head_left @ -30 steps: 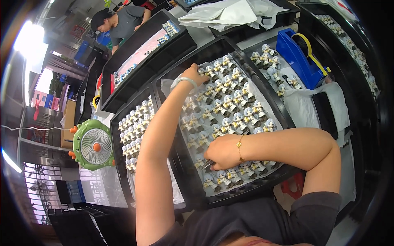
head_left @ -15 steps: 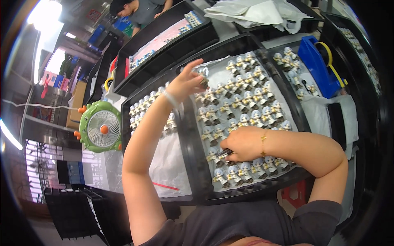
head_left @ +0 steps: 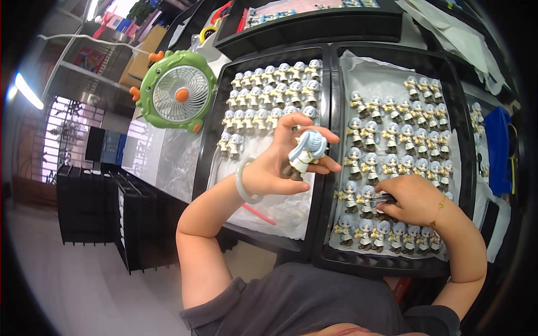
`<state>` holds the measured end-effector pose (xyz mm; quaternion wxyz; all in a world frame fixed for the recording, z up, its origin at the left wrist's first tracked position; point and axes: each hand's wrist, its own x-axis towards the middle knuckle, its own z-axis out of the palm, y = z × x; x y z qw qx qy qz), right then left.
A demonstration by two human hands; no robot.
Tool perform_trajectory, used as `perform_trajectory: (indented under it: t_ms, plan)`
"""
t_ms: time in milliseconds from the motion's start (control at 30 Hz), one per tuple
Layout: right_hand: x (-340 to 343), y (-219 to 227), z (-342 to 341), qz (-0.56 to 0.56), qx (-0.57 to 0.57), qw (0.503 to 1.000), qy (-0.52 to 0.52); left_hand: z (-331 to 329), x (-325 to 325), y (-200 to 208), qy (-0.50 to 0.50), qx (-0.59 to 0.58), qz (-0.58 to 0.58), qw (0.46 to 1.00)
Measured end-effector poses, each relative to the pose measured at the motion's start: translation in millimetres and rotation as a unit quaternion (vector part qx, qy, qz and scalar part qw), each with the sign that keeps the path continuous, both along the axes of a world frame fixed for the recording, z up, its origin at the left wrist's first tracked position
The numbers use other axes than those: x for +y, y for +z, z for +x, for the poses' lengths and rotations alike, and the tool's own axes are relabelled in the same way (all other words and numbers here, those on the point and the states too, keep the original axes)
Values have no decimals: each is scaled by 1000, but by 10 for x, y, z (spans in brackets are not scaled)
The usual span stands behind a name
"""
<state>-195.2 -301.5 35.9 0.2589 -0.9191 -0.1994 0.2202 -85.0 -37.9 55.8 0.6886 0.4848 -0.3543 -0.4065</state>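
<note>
My left hand (head_left: 272, 165), with a pale bangle at the wrist, holds a small figurine (head_left: 308, 152) with light blue hair, a white outfit and dark brown legs. Its back faces me, and it is raised over the inner edge of the left black tray (head_left: 269, 54). My right hand (head_left: 413, 200) is closed around a slim dark tool (head_left: 385, 197); its exact kind is partly hidden by the fingers. That hand rests low over the right black tray (head_left: 381, 267), among rows of similar figurines (head_left: 390, 162) lying on white sheeting.
More figurines (head_left: 269, 94) fill the upper rows of the left tray, where a red strip (head_left: 259, 214) lies lower down. A green animal-shaped fan (head_left: 180, 92) stands to the left. Beyond are another black tray (head_left: 314, 35) and, at right, a blue holder (head_left: 497, 151).
My left hand has come nearer with the figurine, from the far part of the right tray to beside the left tray. My right hand stays over the right tray. The view has turned left.
</note>
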Motion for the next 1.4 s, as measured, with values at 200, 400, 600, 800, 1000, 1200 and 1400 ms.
perform_trajectory:
  t_ms: [200, 400, 600, 800, 1000, 1200, 1400]
  plan:
    - [15, -11, 19, 18, 5, 1000, -18, -32, 61, 87, 51, -52, 33, 997]
    - [33, 71, 54, 27, 34, 998, -35, -48, 141, 94, 99, -290, 137, 942]
    - [44, 71, 58, 28, 30, 999, -28, -105, 114, 228, 192, -602, 230, 740]
    - [42, 61, 48, 42, 25, 998, -40, -117, 120, 190, 230, -650, 244, 682]
    - [61, 79, 59, 42, 27, 998, -38, -139, 131, 219, 230, -662, 259, 664]
    - [59, 65, 53, 52, 13, 998, -35, 277, 409, 479, 298, -522, 225, 767]
    - [51, 75, 28, 44, 23, 998, -41, 666, 1049, 165, 230, -495, 421, 724]
